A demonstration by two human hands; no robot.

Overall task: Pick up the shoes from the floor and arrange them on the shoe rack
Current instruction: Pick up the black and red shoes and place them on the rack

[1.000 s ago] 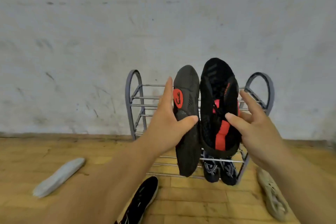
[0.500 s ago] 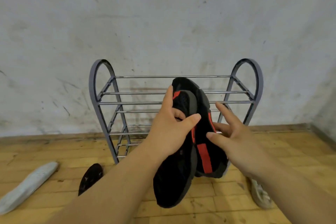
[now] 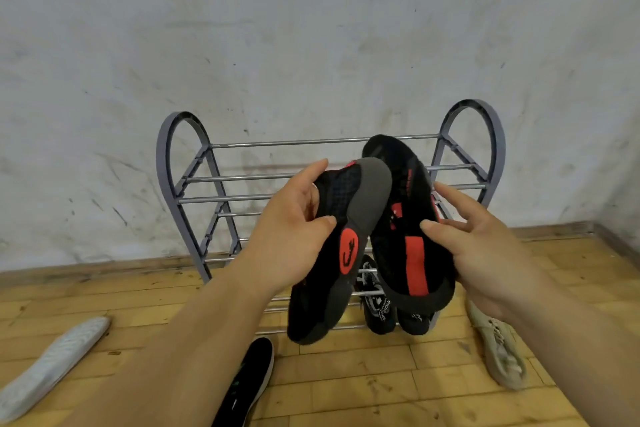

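Note:
My left hand [image 3: 294, 229] grips a black shoe [image 3: 341, 253] with a grey sole and a red logo patch, sole turned toward me. My right hand [image 3: 485, 253] holds the matching black shoe [image 3: 408, 218] with red stripes by its side, thumb on the inner edge. Both shoes hang in the air in front of the grey metal shoe rack [image 3: 194, 191] that stands against the wall. A black pair with white laces [image 3: 375, 291] sits on the rack's lowest bars, partly hidden behind the held shoes.
On the wooden floor lie a white shoe [image 3: 52, 364] at the left, a black shoe [image 3: 247, 385] near the bottom middle, and a beige shoe [image 3: 498, 347] at the right. The rack's upper bars [image 3: 277, 142] hold nothing. A scuffed white wall stands behind.
The view has shifted and the rack now sits further right. Both shoes have been lifted a little and the left one has turned, so its grey sole and red patch face me.

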